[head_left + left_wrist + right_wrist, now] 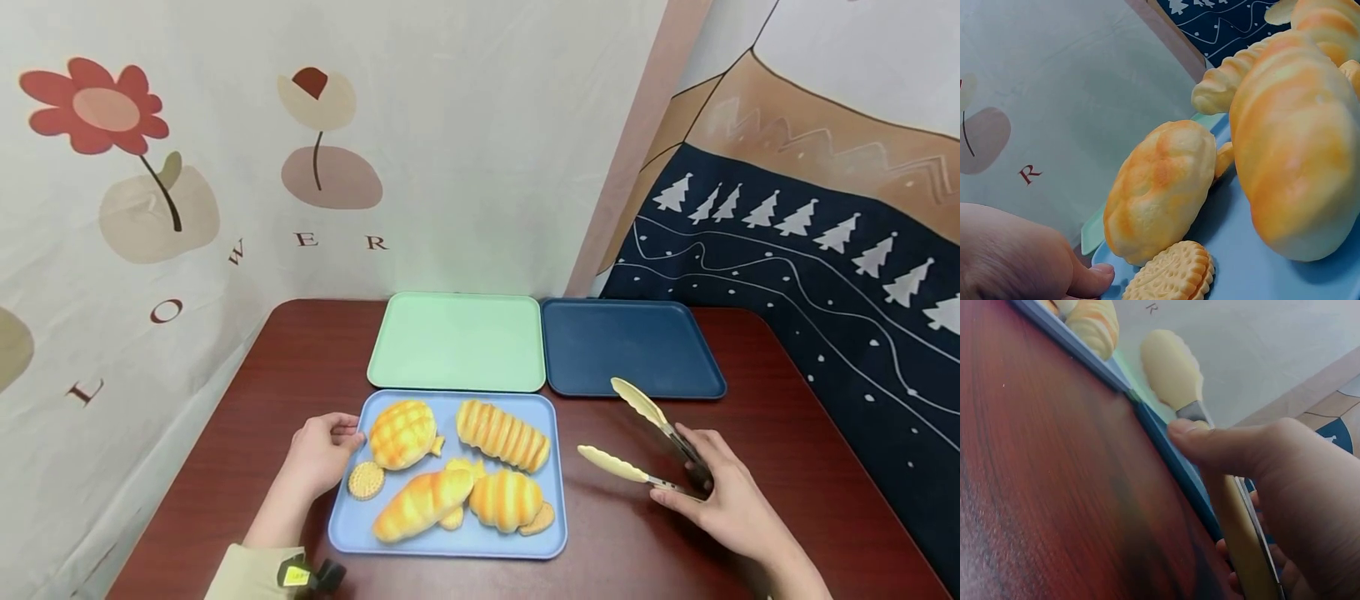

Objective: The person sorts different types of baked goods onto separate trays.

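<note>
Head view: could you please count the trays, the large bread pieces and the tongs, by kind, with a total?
Trays: 3
Large bread pieces: 4
Tongs: 1
Total: 8

Near tray (pixel 347 533) is light blue; far left tray (pixel 457 342), mint green; far right tray (pixel 626 346), navy; bench (pixel 300 358), red-brown; tongs (pixel 615 463), cream-tipped; round bread (pixel 402 433), golden, cross-hatched; far right bread (pixel 502 435), golden-brown-striped.
</note>
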Demonstrator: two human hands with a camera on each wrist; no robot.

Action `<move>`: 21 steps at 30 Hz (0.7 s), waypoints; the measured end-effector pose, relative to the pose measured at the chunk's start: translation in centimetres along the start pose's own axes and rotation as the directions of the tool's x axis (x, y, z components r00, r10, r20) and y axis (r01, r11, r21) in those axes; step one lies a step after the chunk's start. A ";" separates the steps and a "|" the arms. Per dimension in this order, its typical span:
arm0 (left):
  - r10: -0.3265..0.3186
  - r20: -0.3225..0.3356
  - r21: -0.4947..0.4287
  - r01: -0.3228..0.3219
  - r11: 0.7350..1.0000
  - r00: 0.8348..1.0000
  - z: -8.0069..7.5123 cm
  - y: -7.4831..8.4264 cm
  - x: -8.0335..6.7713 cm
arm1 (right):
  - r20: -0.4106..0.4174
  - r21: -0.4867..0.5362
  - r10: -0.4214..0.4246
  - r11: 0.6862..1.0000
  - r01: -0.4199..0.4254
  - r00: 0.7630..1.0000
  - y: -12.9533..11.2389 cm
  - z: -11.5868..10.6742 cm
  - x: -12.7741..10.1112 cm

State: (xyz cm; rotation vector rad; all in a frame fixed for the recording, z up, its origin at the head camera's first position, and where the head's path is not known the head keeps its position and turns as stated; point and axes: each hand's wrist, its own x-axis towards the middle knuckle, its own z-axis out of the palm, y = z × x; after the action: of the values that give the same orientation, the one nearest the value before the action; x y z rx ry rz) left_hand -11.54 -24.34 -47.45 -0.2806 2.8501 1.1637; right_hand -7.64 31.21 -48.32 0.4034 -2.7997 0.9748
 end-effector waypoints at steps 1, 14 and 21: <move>-0.001 0.000 0.002 0.001 1.000 1.000 0.0 0.0 0.0 | -0.003 0.008 -0.001 1.000 0.001 1.000 -0.1 0.0 0.1; -0.046 -0.015 0.003 0.046 0.999 0.999 0.1 0.2 0.1 | 0.016 0.056 -0.034 0.998 0.033 0.999 -2.2 -0.4 0.8; -0.089 -0.038 -0.071 0.087 0.994 0.995 0.2 -0.4 0.1 | 0.020 0.103 -0.096 0.990 0.093 0.995 -2.5 -0.1 1.4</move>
State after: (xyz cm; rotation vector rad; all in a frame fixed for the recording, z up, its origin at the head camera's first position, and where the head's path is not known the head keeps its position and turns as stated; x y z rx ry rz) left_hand -11.54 -24.50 -47.87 -0.4336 2.8035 1.2552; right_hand -8.23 29.13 -46.45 0.5596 -2.7318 1.1015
